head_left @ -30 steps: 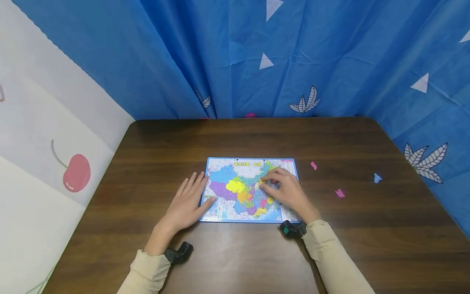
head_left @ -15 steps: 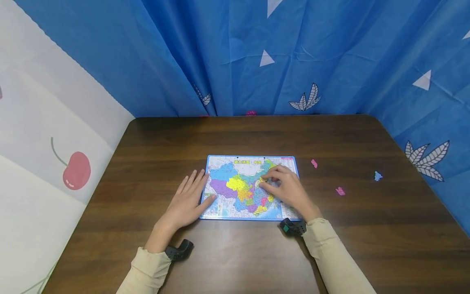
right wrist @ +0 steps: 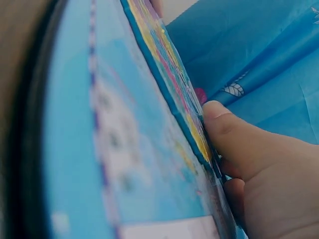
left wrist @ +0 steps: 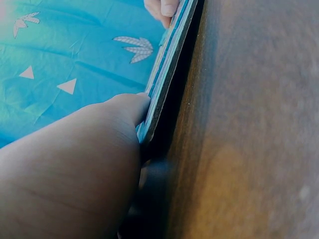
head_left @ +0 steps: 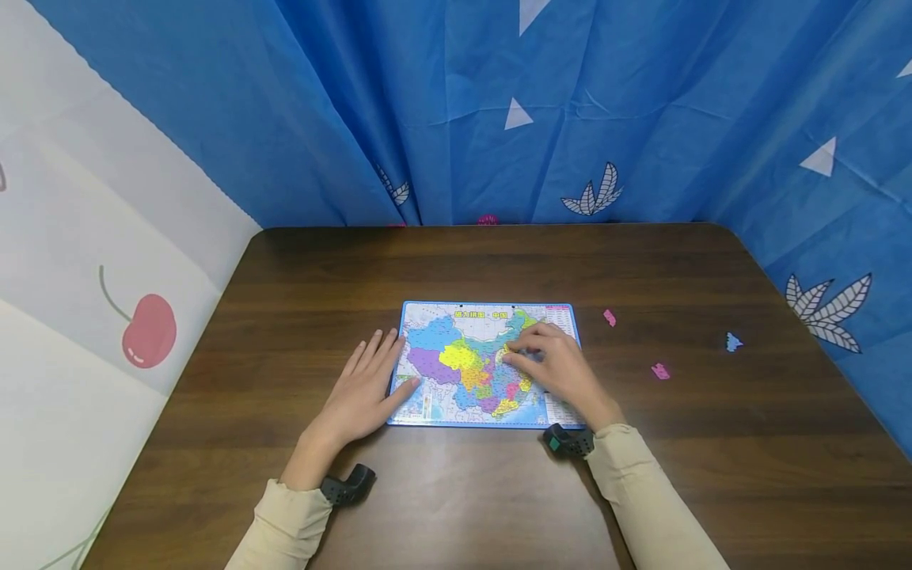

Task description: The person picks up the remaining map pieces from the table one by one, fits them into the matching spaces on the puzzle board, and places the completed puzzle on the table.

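Observation:
A map puzzle board [head_left: 473,423] with a blue rim lies on the table, its coloured pieces forming a map of China. My left hand [head_left: 363,396] lies with spread, straight fingers at the board's left edge; in the left wrist view the thumb [left wrist: 132,105] rests on the board's rim. Over the right part of the map, my right hand [head_left: 559,368] pinches a small yellow puzzle piece [head_left: 507,347] between thumb and fingertips. A pale patch of the board shows just below that piece. In the right wrist view, the right hand's fingers hide the piece.
Two pink puzzle pieces, one nearer the back [head_left: 609,317] and another pink piece [head_left: 661,371], lie right of the board. A blue piece [head_left: 733,342] lies farther right. Blue curtain [head_left: 456,158] borders the brown table [head_left: 470,499] at the back.
Both hands stay nearly in place. The right fingertips remain over the same spot on the map, with only a slight shift of the whole view.

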Demonstrator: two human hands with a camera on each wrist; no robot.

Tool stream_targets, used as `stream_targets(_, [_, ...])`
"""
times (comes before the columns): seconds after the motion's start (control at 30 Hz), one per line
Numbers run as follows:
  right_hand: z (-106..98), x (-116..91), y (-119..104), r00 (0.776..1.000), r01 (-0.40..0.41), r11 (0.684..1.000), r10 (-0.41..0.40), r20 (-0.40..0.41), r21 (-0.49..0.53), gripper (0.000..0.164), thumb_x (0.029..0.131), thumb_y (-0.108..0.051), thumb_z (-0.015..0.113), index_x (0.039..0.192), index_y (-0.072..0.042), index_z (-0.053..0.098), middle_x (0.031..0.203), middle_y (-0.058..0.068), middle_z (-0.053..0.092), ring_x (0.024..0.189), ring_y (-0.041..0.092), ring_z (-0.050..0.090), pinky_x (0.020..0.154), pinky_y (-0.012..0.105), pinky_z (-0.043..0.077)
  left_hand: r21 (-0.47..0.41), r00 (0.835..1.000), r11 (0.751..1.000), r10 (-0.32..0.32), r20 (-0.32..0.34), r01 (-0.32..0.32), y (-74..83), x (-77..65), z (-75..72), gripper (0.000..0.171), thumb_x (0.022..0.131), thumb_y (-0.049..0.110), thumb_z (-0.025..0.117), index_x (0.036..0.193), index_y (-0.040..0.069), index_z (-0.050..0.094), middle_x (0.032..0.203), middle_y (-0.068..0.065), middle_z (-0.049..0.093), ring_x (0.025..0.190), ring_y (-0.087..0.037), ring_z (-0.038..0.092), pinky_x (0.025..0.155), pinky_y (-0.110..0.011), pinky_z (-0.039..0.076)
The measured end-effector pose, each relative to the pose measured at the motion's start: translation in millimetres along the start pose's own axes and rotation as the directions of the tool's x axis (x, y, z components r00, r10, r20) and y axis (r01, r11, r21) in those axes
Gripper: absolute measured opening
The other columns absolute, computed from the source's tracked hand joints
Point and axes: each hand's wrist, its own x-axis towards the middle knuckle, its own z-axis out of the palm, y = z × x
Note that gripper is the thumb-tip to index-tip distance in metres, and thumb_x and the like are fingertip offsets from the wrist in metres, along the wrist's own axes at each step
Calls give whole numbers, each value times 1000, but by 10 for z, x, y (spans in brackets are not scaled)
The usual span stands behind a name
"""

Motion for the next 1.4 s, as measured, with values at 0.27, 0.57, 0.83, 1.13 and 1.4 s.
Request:
stream_targets(0.27, [-13,-4,-7,1000,-3,1000,3,5,7,20,91,-24,82,107,-13,82,105,-2,72,98,17,63,87,38,59,7,1000,1000,-6,4,6,5,0,-3,80,103,57,49,163,8,28,172,-11,17,161,-32,8,129,-55,6])
stream_targets(0.57, [0,-4,36,1000,20,1000,-20,-3,2,19,91,-26,82,107,-15,81,101,-5,70,94,13,62,82,34,58,23,1000,1000,12,0,-12,4,9,-2,80,103,56,50,163,7,28,172,-12,17,161,-33,9,130,-53,7])
stream_targets(0.83, [27,-10,67,999,52,999,-51,-15,7,17,91,-27,81,105,-17,81,100,-6,70,92,11,62,80,32,59,18,1000,1000,10,-1,-10,-7,0,13,80,103,57,49,163,7,29,172,-12,18,161,-32,8,129,-54,5])
stream_targets(1.13, [15,-51,22,999,33,999,-33,-12,-13,17,90,-26,82,106,-19,80,104,-6,73,93,11,62,83,33,59,20,1000,1000,1,10,-1,-22,-21,30,80,103,58,48,163,9,29,172,-10,17,161,-31,7,130,-52,5])
stream_targets(1.4, [-12,-68,50,997,61,998,-61,-42,8,21,90,-26,82,110,-19,79,107,-6,75,94,9,67,84,33,61,20,1000,1000,3,0,-3,-23,-18,36,81,102,58,49,163,9,29,172,-9,17,161,-31,8,130,-53,5])
